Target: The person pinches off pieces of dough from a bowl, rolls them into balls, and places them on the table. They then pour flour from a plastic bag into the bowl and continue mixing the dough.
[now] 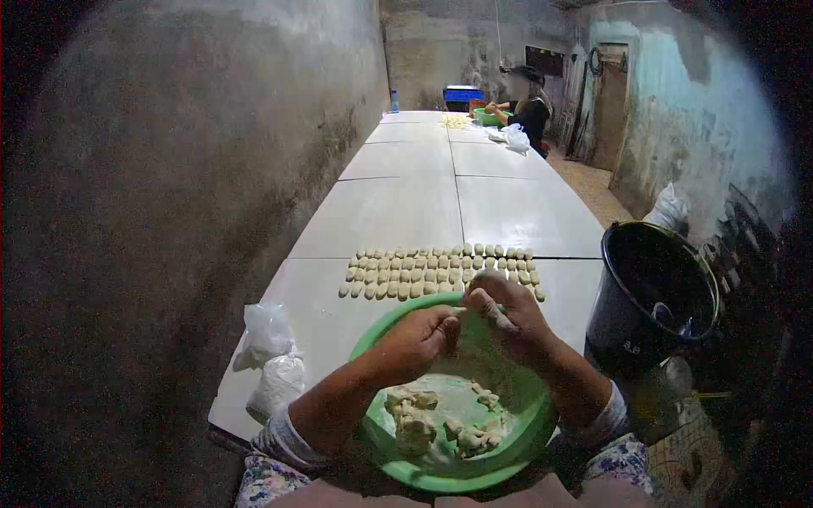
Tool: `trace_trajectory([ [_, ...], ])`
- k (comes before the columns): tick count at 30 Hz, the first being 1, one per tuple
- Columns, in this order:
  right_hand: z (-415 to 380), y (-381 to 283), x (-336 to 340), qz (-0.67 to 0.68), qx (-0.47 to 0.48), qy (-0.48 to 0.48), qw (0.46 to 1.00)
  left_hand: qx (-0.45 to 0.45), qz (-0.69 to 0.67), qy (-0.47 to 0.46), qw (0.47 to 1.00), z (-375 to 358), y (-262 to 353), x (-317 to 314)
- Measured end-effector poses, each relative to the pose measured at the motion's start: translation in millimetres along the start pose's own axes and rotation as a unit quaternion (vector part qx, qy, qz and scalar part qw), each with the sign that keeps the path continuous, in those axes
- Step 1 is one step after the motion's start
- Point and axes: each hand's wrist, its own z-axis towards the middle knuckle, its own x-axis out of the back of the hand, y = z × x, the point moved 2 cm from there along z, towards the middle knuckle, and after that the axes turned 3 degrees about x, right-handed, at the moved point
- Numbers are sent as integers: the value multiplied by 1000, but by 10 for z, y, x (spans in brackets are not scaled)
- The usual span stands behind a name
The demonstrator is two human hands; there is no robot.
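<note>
Hands raised over the green basin (449, 483). Left hand (421, 340) curled, a pale bit of dough (458, 311) apparently pinched at its fingertips. Right hand (512, 315) bent inward close by; cannot tell whether it grips anything. More dough (415, 430) in ragged lumps on the basin floor, powder about it.

Risks, biggest first. Basin sits at the table's near end; a heavy forearm on its rim might tip it. Plastic bags (281, 383) lie by the left edge, and a wide left elbow could nudge them off. Rows of dough pieces (394, 275) stand just beyond the rim; a careless right knuckle might smear the nearest.

Room: long, bare grey wall (212, 127) at left, stained pale-blue wall (677, 110) at right. White table (406, 207) runs deep, seams across its smooth top. Far end, a co-worker (533, 118) at another green bowl (489, 119). Dark bucket (625, 313) just beside the table, right. Smallest: a blue bottle (395, 102), far left corner.
</note>
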Motion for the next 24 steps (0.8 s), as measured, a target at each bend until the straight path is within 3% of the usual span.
trace_trajectory([
  [1,13,-15,28,-51,-25,-8,998,10,60,-13,998,-3,14,-5],
  [2,53,81,10,-93,-55,-89,990,-15,87,-14,996,-26,103,-27],
  [3,46,143,-30,-92,-57,-88,990,-14,86,-16,996,-12,22,-32],
  [5,13,198,-133,-3,-78,-140,987,-141,221,-3,965,-4,-76,-52],
  [7,-4,117,-119,55,-73,-123,988,-86,210,-11,974,-34,-46,-39],
  [9,-19,73,-106,160,-124,-148,968,-25,19,-76,997,-40,-21,-56],
  [11,-7,14,-76,196,-120,-159,960,-48,-32,-90,994,17,-88,-33],
  [13,16,77,-87,198,-6,-68,978,52,-169,-59,982,78,-157,-12],
  [14,25,77,-80,197,51,-23,979,77,-219,24,972,-30,128,-77],
  [15,33,70,-81,197,52,-24,979,76,-219,25,973,-3,43,-53],
  [17,34,49,-111,72,88,-98,989,86,-256,-21,962,65,-146,-16],
  [21,23,73,-71,43,150,-41,987,65,-219,-45,972,85,-229,-21],
  [22,37,94,-93,97,119,-55,987,41,-148,-36,988,126,-383,-2],
  [24,61,82,-66,61,142,-39,987,1,-131,-39,991,90,-244,0],
])
